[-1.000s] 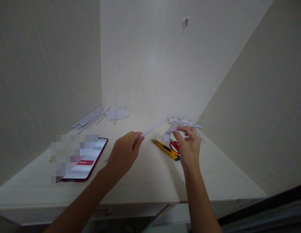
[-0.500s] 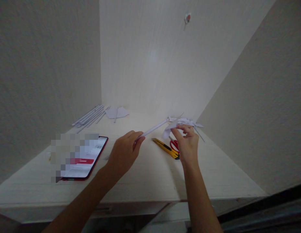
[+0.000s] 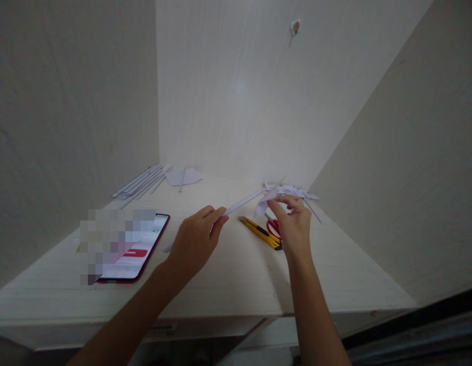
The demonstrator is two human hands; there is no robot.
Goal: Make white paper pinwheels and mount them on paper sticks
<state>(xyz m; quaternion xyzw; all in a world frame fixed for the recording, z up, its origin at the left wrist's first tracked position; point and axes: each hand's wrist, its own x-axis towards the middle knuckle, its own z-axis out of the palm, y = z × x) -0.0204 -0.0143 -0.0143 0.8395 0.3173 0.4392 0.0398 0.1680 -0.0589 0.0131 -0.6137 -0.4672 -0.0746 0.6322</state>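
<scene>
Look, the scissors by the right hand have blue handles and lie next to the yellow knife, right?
Not quite. In the head view the scissors have red handles, not blue. They do lie next to the yellow knife, by the right hand.

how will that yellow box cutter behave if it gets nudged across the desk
The yellow box cutter lies flat on the desk, long and slim, so it would probably slide or pivot rather than roll or tip. Its body looks rigid, so it likely stays stiff when lifted. It touches the red scissors, which may shift with it.
</scene>
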